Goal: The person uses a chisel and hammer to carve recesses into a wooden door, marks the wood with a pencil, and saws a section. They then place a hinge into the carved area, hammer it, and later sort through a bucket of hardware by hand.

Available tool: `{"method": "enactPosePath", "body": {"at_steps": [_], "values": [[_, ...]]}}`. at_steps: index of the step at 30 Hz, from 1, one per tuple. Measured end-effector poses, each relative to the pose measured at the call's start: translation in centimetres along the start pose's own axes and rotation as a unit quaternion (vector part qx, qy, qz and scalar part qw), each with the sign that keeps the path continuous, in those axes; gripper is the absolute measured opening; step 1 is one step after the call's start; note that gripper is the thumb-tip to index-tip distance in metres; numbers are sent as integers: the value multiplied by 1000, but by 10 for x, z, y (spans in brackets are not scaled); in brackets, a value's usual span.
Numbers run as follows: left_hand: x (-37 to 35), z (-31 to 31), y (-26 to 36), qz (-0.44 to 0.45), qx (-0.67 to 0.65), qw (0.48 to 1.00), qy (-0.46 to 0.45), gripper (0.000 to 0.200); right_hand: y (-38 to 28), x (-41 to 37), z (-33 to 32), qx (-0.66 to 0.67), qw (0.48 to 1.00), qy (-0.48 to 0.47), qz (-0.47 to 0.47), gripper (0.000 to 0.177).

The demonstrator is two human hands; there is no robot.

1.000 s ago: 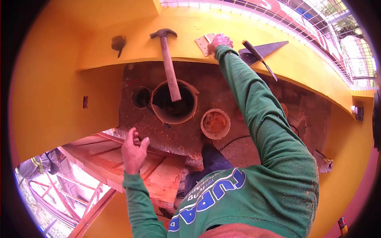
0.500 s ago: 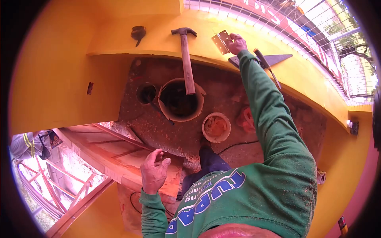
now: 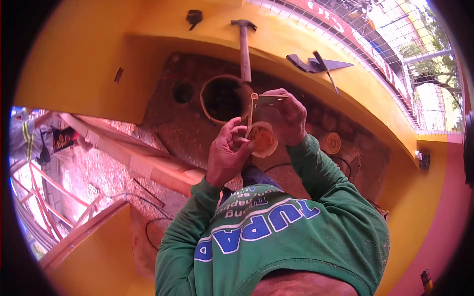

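A metal door hinge (image 3: 251, 111) is held up in front of me, seen nearly edge-on, its two leaves folded to about a right angle. My left hand (image 3: 228, 155) is closed, thumb and fingers pinching the lower end of one leaf. The other leaf, pointing right, is gripped by my right hand (image 3: 292, 118). Beyond the hands, a claw hammer (image 3: 245, 54) rests on the yellow ledge with its handle jutting over the edge. To its right lie a handsaw (image 3: 301, 64) and, across it, a slim dark-handled tool (image 3: 323, 66).
Below the ledge stand a large bucket (image 3: 203, 101) and a small tub (image 3: 266, 148). A small dark object (image 3: 194, 18) lies on the ledge, bordered by wire mesh (image 3: 375, 29). A wooden panel (image 3: 148, 158) extends leftward; another person (image 3: 29, 133) is at far left.
My right hand has brought the hinge from the ledge back toward me. My left hand has risen and taken hold of it too. The hinge is now folded, and the view has shifted.
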State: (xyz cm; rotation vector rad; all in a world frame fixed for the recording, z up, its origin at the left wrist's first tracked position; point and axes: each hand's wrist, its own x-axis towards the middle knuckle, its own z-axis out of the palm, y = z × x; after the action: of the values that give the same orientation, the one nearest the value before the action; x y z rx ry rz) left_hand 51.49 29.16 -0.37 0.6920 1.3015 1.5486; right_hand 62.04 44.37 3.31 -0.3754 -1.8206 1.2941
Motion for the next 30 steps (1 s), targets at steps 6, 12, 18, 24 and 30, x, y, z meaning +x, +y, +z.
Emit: {"method": "enactPosePath", "body": {"at_steps": [6,12,18,24,30], "values": [[-79,-33,16,75,-12,991,110,53,-24,-49,83,245,949,-78,183,20],[-143,-96,4,24,29,962,271,25,-29,-58,154,89,915,-305,246,8],[-200,-122,-27,-11,-54,941,334,22,-7,-99,197,100,823,-464,313,18],[-220,-154,13,-85,24,988,124,25,-22,-82,197,164,774,-492,363,36],[-210,-180,17,-89,103,988,73,31,-8,-77,217,140,815,-469,311,18]]}}
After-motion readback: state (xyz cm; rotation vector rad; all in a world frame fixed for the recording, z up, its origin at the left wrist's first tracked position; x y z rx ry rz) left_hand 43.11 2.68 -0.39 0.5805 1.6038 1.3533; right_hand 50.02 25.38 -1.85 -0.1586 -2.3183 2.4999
